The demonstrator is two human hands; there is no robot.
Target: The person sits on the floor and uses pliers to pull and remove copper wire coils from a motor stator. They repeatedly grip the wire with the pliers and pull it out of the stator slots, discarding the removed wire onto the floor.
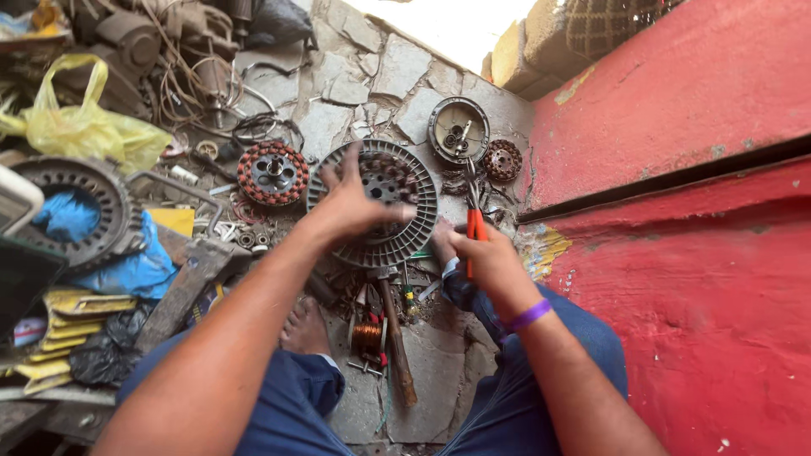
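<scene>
Right hand [488, 253] grip holds orange-handled pliers [475, 221] — left hand [351, 198] spread over motor housing [376, 203].

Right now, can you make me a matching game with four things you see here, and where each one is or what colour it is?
Things:
1. pliers
2. plastic bag
3. hammer
4. round ribbed motor part

Matches:
A. yellow, lying at the far left
B. on the stone floor between the person's knees
C. orange handles, held in the right hand
D. under the spread left hand

Pairs: 1-C, 2-A, 3-B, 4-D
</scene>
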